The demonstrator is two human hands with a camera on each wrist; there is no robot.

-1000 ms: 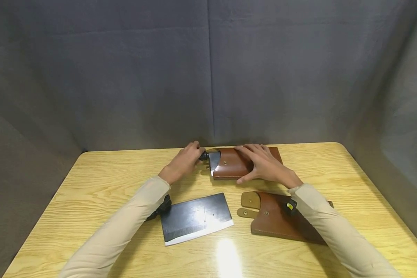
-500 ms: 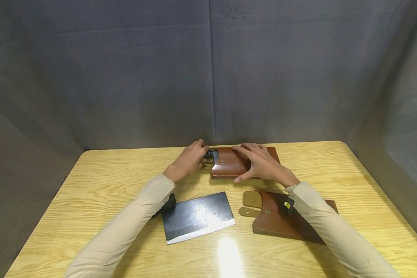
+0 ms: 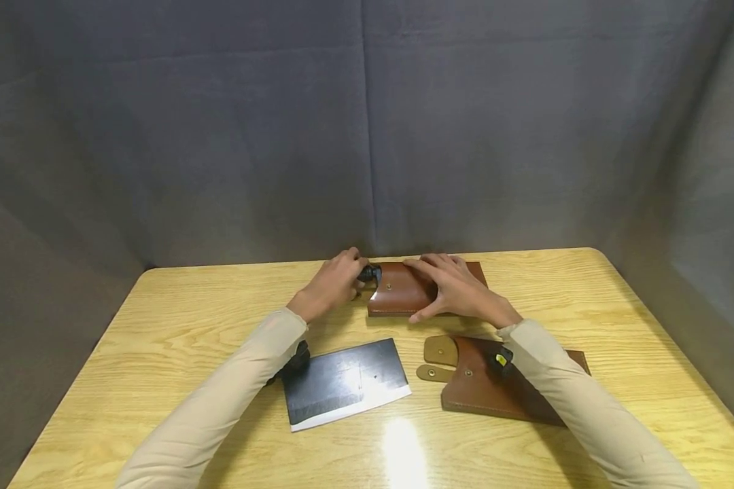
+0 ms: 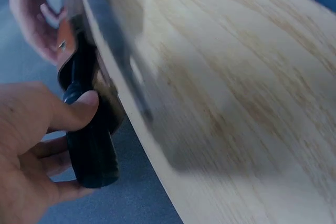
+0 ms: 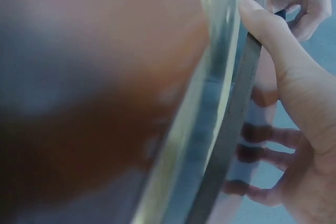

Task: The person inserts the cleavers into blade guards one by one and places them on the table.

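"Where's the work?"
"By the far edge of the wooden table (image 3: pixel 208 299): a leather sheath (image 3: pixel 397 293). A second sheath (image 3: pixel 489 390) lies toward the right edge, a bare cleaver (image 3: pixel 342 388) left of it."
"Who holds what?"
"Right hand (image 3: pixel 460 291) spread over the first, thumb at its near side; left hand (image 3: pixel 335 280) wrapped round the black handle (image 4: pixel 93 153) at its mouth."
"Any tip?"
"I'd brace firmly and guide the handle straight, fingers clear of the mouth."
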